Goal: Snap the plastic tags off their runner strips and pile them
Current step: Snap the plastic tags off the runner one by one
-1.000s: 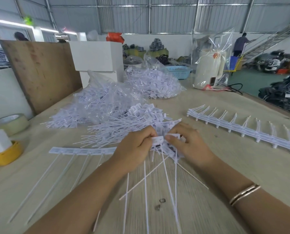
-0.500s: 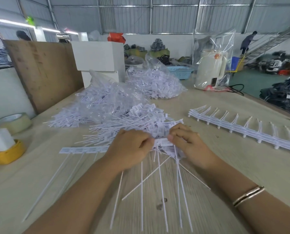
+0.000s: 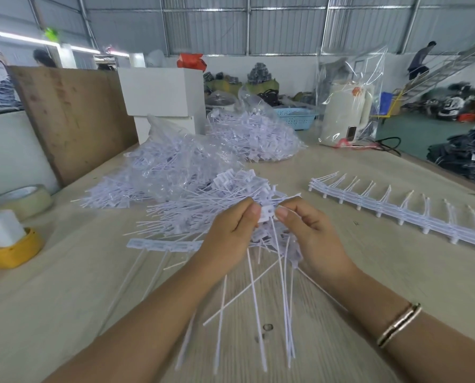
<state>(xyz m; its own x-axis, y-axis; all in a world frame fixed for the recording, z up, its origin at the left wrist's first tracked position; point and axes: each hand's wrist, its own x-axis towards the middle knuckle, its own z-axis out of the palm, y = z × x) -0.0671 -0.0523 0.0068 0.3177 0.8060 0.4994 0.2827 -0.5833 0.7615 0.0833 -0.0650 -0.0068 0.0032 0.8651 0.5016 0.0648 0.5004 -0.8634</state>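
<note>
Tag (image 3: 266, 214): pinched between my left hand (image 3: 232, 233) and right hand (image 3: 312, 236). Loose pile (image 3: 203, 205) at 11 o'clock; empty strips (image 3: 396, 214) at 2 o'clock on worktop (image 3: 369, 272).

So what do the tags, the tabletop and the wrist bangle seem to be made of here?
Tags: white plastic by the look, matte and slightly translucent, with thin tails that bend without kinking. Tabletop: pale wood or a wood-look laminate, going by the fine straight grain lines and dull finish; which one I cannot tell. Bangle: probably metal, gold-toned and polished, since it catches bright highlights.
</note>
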